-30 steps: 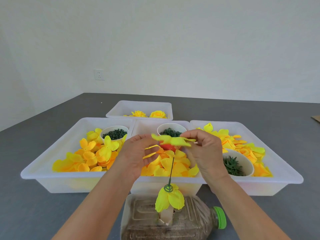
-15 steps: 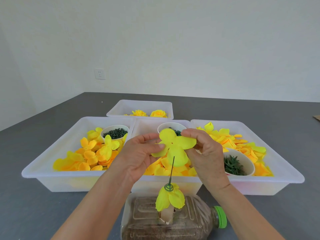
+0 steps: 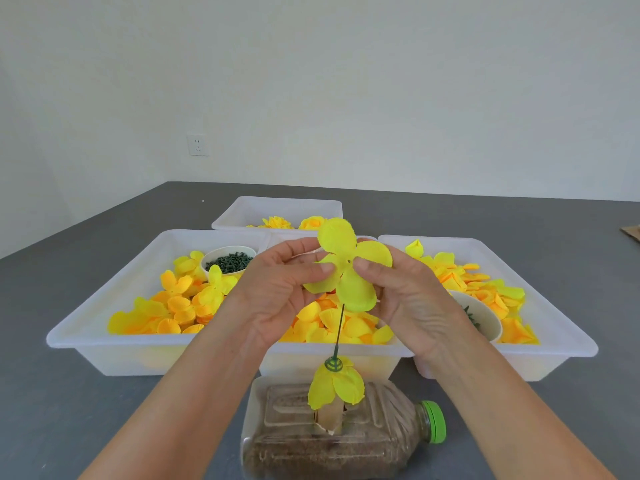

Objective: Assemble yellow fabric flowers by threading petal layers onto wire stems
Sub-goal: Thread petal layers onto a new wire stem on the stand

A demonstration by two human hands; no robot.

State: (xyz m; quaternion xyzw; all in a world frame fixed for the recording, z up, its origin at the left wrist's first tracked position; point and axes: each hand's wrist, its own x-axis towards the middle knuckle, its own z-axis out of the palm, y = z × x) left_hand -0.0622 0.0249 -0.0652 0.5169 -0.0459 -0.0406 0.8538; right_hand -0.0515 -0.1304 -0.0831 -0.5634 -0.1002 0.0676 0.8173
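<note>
A yellow petal layer (image 3: 349,268) is held upright above the middle tray (image 3: 332,351), its face turned toward the camera; it is pinched near its centre hole by the left hand (image 3: 277,292), thumb on the front and fingers curled behind; the right hand (image 3: 405,296) pinches it likewise from the other side, thumb tip just beside the hole. A green wire stem (image 3: 339,329) is seen rising from below to the lower petal; its top is hidden behind the layer. Lower petals (image 3: 336,382) and a green calyx (image 3: 333,364) sit on the stem above a bottle (image 3: 332,438) lying on its side on the grey table (image 3: 69,410). Loose petals are noted in the left tray (image 3: 104,344) and right tray (image 3: 554,330).
</note>
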